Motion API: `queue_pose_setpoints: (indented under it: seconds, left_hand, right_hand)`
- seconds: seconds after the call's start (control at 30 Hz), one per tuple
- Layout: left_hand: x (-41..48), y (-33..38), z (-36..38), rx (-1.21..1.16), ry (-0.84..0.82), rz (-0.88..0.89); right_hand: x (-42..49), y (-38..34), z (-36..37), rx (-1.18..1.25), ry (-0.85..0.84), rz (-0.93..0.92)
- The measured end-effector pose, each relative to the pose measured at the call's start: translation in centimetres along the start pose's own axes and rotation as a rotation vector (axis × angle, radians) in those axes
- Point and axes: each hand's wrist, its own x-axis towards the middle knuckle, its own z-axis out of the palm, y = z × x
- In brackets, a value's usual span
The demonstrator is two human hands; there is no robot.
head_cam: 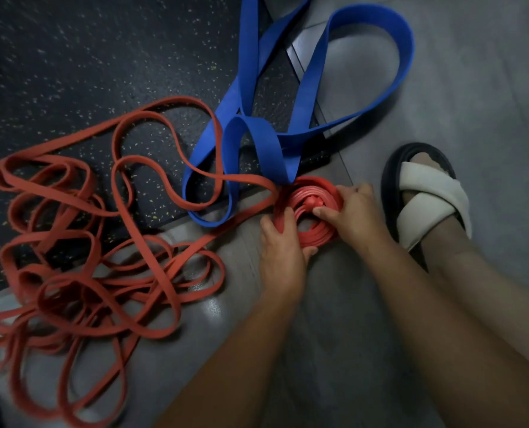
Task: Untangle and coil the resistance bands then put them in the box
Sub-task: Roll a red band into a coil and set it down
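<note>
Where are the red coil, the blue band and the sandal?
red coil (317, 235), head view, on its wound lower edge.
blue band (377, 15), head view, on its top loop.
sandal (426, 183), head view, on its white strap.

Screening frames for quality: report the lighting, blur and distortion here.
Head view: dim, corners darkened; soft glare on the grey floor; wide-angle bending at the edges; loose red band slightly blurred at left; left hand, right hand and red coil sharper.

Matt rubbery red band (87, 242), blue band (247, 88) — speckled rubber mat (71, 57)
</note>
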Motion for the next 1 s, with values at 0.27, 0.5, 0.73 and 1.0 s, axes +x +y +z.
queue_pose_setpoints:
  seconds: [0.27, 0.5, 0.73, 1.0]
  left_hand:
    - [2.5, -0.3, -2.0, 0.142, 0.029, 0.111]
    - [2.0, -0.6, -1.9, 0.113, 0.021, 0.121]
    - [1.6, -0.8, -1.5, 0.02, 0.043, 0.096]
    - [1.1, -0.8, -1.2, 0.009, 0.061, 0.069]
  right_hand:
    - [0.2, -0.4, 1.4, 0.074, 0.092, 0.046]
    - [-0.1, -0.6, 1.6, 0.035, 0.092, 0.075]
    - [-0.5, -0.5, 1.6, 0.149, 0.113, 0.088]
    - [-0.8, -0.4, 1.0, 0.255, 0.254, 0.123]
